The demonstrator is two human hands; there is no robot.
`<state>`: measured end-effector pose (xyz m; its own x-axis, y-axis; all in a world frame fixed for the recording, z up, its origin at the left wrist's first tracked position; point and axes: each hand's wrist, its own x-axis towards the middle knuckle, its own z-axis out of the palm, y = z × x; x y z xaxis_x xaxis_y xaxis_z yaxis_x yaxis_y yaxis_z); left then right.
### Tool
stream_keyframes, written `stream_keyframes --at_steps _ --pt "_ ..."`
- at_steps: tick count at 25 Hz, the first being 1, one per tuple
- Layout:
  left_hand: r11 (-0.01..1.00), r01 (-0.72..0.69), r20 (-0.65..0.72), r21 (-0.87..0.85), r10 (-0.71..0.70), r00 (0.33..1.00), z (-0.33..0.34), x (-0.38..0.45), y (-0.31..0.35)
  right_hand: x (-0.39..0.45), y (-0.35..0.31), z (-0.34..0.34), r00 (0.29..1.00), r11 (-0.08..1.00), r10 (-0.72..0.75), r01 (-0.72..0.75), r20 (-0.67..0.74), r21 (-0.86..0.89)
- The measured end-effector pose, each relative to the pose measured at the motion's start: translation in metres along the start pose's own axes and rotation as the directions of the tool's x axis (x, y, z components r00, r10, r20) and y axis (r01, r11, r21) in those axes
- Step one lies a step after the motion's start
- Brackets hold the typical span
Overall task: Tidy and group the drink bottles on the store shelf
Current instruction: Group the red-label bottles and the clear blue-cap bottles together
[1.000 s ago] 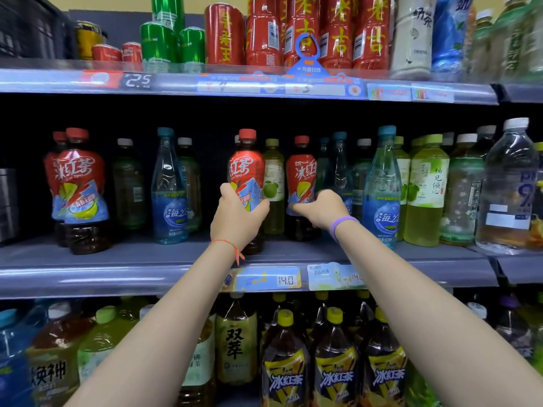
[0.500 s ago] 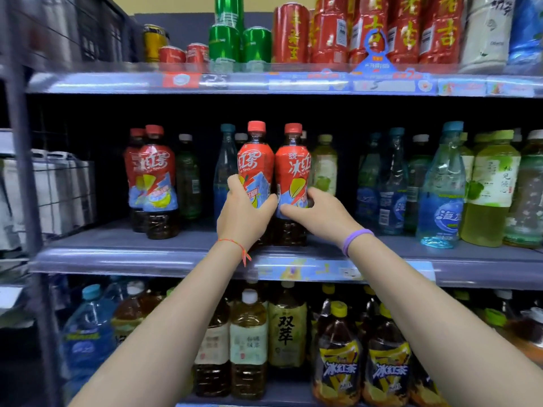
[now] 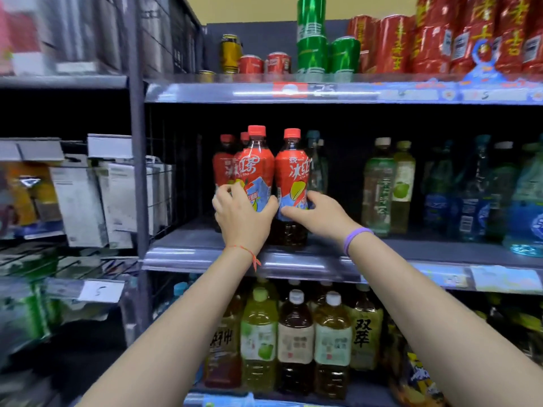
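Observation:
Two red-labelled iced tea bottles with red caps stand side by side near the left end of the middle shelf (image 3: 293,259). My left hand (image 3: 242,214) grips the left bottle (image 3: 255,168) round its lower label. My right hand (image 3: 316,214) grips the right bottle (image 3: 292,171) the same way. Two more red iced tea bottles (image 3: 224,165) stand just behind and left of them, partly hidden. A clear blue-capped bottle (image 3: 318,165) peeks out behind the right one.
Green tea and apple drink bottles (image 3: 388,186) and blue water bottles (image 3: 476,195) fill the shelf to the right. Cans (image 3: 311,51) line the top shelf, tea bottles (image 3: 296,339) the bottom one. A wire rack with boxes (image 3: 88,195) stands to the left.
Both hands have carried the two red bottles leftward along the middle shelf, up against the red bottles at its left end. The view has swung left with them.

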<state>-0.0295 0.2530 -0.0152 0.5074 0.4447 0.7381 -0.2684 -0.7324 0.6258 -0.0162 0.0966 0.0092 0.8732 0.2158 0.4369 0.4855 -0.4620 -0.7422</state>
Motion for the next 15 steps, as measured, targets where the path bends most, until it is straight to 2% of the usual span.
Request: stream_keyframes --at_steps 2,6,8,15 --pt "0.998 0.019 0.080 -0.062 -0.014 0.997 -0.010 0.011 -0.014 0.011 -0.002 0.020 0.998 0.997 0.054 -0.055 0.011 0.054" --pt "0.981 0.124 0.204 -0.148 -0.093 0.974 -0.025 0.034 -0.034 0.035 -0.006 0.058 0.979 0.971 0.164 -0.182 0.119 0.158" --pt "0.972 0.144 0.206 -0.188 -0.104 0.973 -0.032 0.042 -0.042 0.043 -0.011 0.074 0.970 0.944 0.161 -0.205 0.184 0.257" --pt "0.976 0.044 0.114 -0.212 -0.020 0.993 -0.042 0.053 -0.065 0.059 -0.018 0.100 0.973 0.834 0.124 -0.207 0.192 0.510"
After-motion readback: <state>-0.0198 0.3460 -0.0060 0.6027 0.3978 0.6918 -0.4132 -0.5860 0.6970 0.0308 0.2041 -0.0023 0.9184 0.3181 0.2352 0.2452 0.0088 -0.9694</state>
